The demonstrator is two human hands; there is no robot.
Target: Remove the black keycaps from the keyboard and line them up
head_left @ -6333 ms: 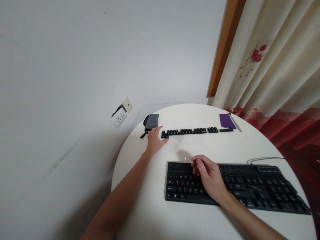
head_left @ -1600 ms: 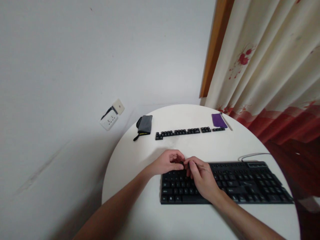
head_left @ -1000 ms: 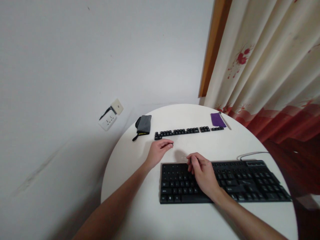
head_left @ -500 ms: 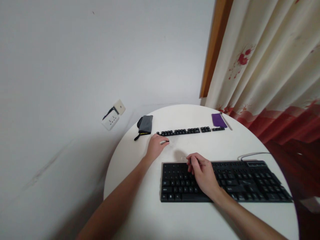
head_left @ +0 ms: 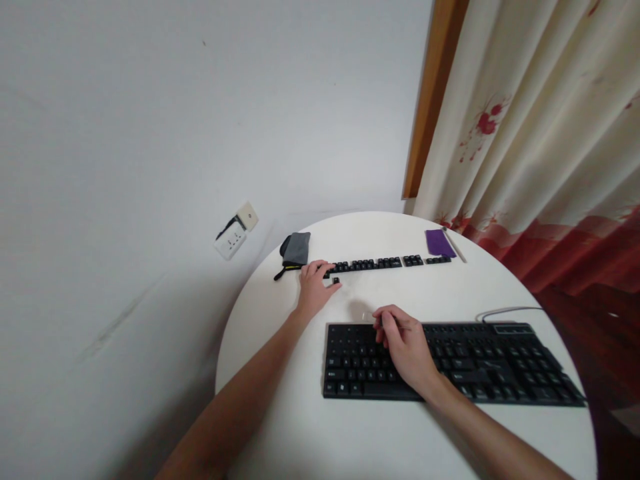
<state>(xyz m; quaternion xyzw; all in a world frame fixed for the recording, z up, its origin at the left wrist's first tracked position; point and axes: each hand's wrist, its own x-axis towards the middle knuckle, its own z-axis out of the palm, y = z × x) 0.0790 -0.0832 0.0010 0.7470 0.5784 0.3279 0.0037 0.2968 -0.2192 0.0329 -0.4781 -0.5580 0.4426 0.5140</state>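
Note:
My left hand (head_left: pixel 315 288) is open by the left end of a row of black keycaps (head_left: pixel 376 264). Its fingers reach over the row, and the thumb is beside a loose keycap (head_left: pixel 336 281) lying just in front. My right hand (head_left: pixel 400 333) is closed over the upper left part of a black keyboard (head_left: pixel 470 363). Thin wire ends (head_left: pixel 366 316) stick out from its fingertips, seemingly those of a keycap puller mostly hidden in the grip. Bare key positions show along the keyboard's upper left.
On the round white table (head_left: pixel 280 413) a grey pouch (head_left: pixel 297 249) lies at the back left. A purple cloth (head_left: pixel 440 243) and a thin pale stick (head_left: pixel 456 247) lie at the back right. The keyboard's cable (head_left: pixel 510 309) curves off to the right.
My left hand's fingers have spread apart and moved onto the row's left end; the keycap at its fingertips now lies on the table. My right hand stays in place.

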